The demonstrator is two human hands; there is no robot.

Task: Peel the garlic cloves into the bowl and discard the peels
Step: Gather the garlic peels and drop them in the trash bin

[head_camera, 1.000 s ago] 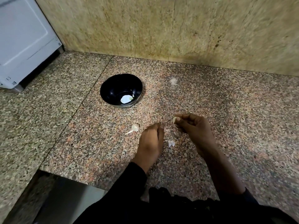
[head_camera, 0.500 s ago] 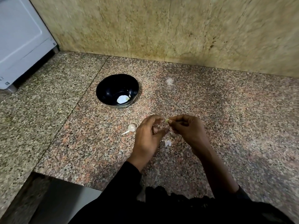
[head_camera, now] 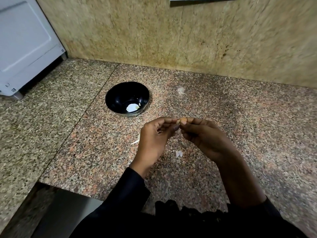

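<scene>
Both hands have risen off the surface and met since a second ago, when the left hand lay low beside the stemmed garlic piece and only the right hand held the clove. Now the garlic clove is pinched between the fingertips of both hands, right thumb and forefinger curled on it from the right, left thumb and forefinger closing on its left end. Little of it shows, so its long axis cannot be told for sure; it seems to run left to right, from one grip to the other. Below the hands a loose peel lies on the surface. Away from the person and to the left stands the black bowl, nearer the left hand, with a peeled clove in its bottom. Judging by this, skin is being pulled off, and the bare clove would then travel forward-left to the bowl.
</scene>
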